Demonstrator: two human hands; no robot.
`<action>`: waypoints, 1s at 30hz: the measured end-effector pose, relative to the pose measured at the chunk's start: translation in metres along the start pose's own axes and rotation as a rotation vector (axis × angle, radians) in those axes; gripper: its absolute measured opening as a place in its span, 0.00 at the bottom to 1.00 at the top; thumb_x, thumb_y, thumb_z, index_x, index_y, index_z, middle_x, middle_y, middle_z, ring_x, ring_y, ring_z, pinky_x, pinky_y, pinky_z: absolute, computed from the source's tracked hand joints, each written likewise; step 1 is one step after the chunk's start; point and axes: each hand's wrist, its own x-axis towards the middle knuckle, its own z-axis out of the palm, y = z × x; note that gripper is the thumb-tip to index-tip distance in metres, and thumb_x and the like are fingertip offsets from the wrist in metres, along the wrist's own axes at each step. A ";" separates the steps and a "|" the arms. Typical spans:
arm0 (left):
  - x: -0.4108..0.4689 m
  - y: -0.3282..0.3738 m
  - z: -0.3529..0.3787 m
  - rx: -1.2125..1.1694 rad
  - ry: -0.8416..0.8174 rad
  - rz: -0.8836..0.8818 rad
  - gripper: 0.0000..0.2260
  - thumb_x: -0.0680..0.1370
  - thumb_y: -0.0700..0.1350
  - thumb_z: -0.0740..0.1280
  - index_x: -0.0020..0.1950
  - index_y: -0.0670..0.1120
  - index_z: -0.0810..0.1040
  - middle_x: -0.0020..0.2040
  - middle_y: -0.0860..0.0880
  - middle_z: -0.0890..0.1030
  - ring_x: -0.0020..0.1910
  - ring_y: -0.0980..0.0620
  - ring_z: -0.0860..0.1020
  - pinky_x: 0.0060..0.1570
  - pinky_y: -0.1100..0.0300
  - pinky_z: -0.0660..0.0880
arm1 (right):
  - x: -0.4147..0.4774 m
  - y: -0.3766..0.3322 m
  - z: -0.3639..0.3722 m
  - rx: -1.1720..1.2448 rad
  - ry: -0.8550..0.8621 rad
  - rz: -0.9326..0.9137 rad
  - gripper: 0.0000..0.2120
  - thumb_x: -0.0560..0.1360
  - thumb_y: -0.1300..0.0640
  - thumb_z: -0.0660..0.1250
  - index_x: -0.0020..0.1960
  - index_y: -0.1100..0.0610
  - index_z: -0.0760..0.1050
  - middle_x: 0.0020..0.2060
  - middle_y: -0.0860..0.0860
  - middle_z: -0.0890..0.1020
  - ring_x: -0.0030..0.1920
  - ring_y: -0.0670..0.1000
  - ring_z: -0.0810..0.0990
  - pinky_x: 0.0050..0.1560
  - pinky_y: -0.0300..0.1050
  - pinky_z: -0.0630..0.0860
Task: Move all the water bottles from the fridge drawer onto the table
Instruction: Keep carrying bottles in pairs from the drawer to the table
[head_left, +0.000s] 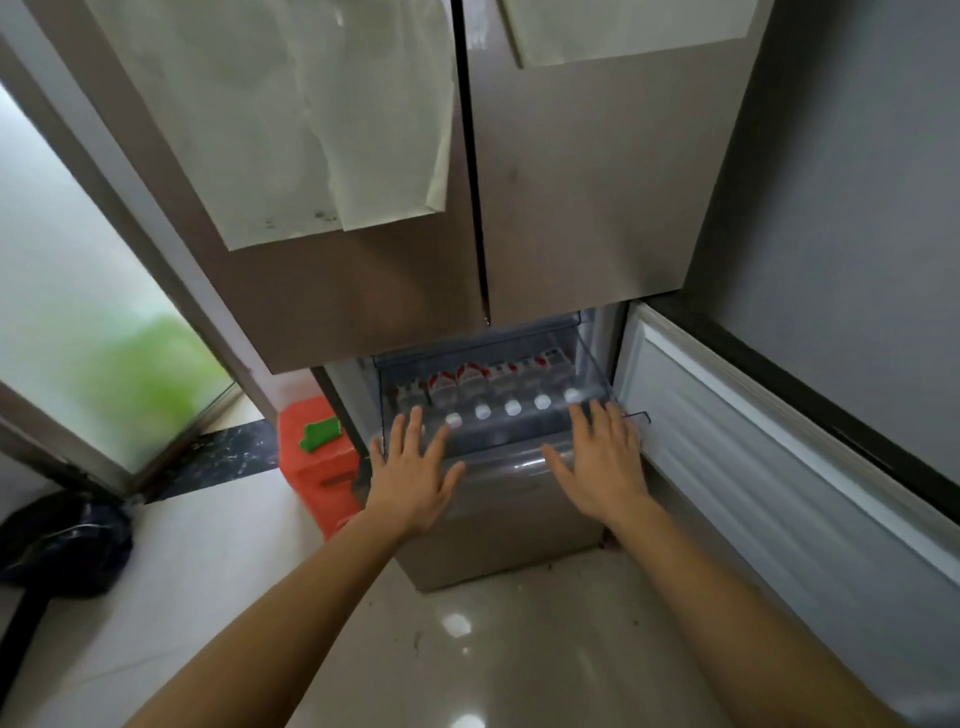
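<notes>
1. Nearest: both bare forearms come in from 6 o'clock over the floor (249, 597), carrying nothing; black bag (62, 545) lies on the tiles at 8 o'clock
2. left hand (410, 470) is at 7 o'clock of the drawer, palm down, fingers straight and spread apart, tips over the front lip. Empty. Whether it touches the lip I cannot tell because of blur. orange box (317, 478) with a green piece (319, 434) on top sits just beside it at 9 o'clock
3. right hand (597, 462) is at 5 o'clock of the drawer in the same pose: fingers splayed, nothing held
4. fridge drawer (592, 358): clear plastic, pulled out between the two hands; lower door (779, 467) is swung open at 3 o'clock
5. water bottles (470, 384) are all in the drawer, lying on their sides in a tight row with white caps (512, 407) facing me and red-white labels further back. Five caps show; a sixth may hide behind the left fingers
6. Handling, my read: small full PET bottles, moderate weight each, with thin walls that dent under a squeeze. They are probably cold and maybe damp, so slippery. There is no finger room between the bodies, so pinch the neck just behind the cap and slide a bottle out. Then wrap the label band at mid-body. Don't carry by the cap alone. Start at an end bottle
7. Table is not in view
</notes>
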 end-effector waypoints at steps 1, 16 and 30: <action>0.007 -0.004 0.003 0.001 -0.019 -0.019 0.30 0.82 0.65 0.46 0.81 0.56 0.44 0.81 0.45 0.37 0.79 0.43 0.36 0.75 0.39 0.39 | 0.011 0.000 0.004 0.003 -0.023 -0.022 0.35 0.81 0.35 0.50 0.80 0.55 0.51 0.79 0.59 0.54 0.80 0.60 0.48 0.78 0.61 0.48; 0.140 -0.067 0.047 -0.128 -0.347 0.022 0.32 0.81 0.58 0.60 0.81 0.50 0.52 0.80 0.40 0.51 0.78 0.37 0.53 0.74 0.44 0.59 | 0.160 -0.033 0.064 0.126 -0.439 -0.092 0.32 0.79 0.42 0.64 0.77 0.54 0.60 0.73 0.56 0.69 0.70 0.58 0.71 0.66 0.54 0.72; 0.214 -0.072 0.091 -0.556 -0.377 -0.118 0.22 0.81 0.53 0.63 0.74 0.50 0.66 0.71 0.42 0.73 0.66 0.41 0.74 0.65 0.50 0.72 | 0.225 -0.029 0.124 0.197 -0.508 0.140 0.33 0.78 0.49 0.67 0.78 0.48 0.55 0.71 0.58 0.67 0.64 0.62 0.75 0.51 0.49 0.74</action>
